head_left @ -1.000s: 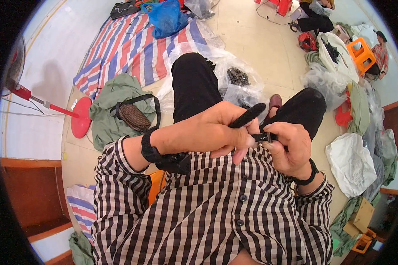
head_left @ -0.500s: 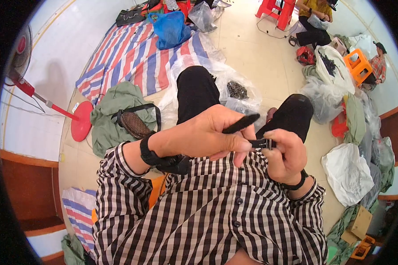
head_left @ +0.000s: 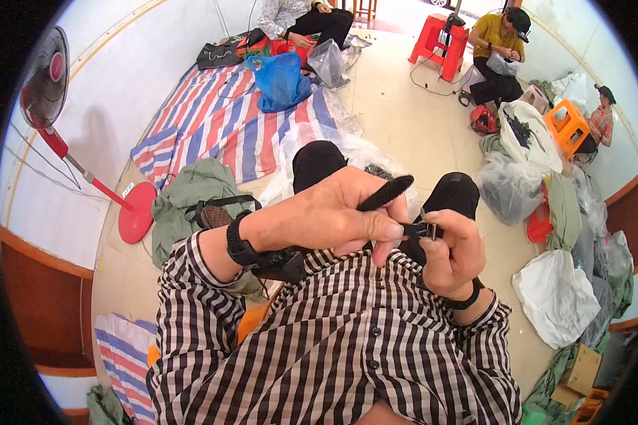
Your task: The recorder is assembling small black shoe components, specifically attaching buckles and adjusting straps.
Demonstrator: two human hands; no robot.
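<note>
while the left hand pinches the black strap taut, the right hand pinches its small buckle. both are held close before the chest, probably for easy seeing.

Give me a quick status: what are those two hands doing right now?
Left hand gripping black fabric strap. Right hand pinching small black buckle on it. Nothing between the hands.
</note>
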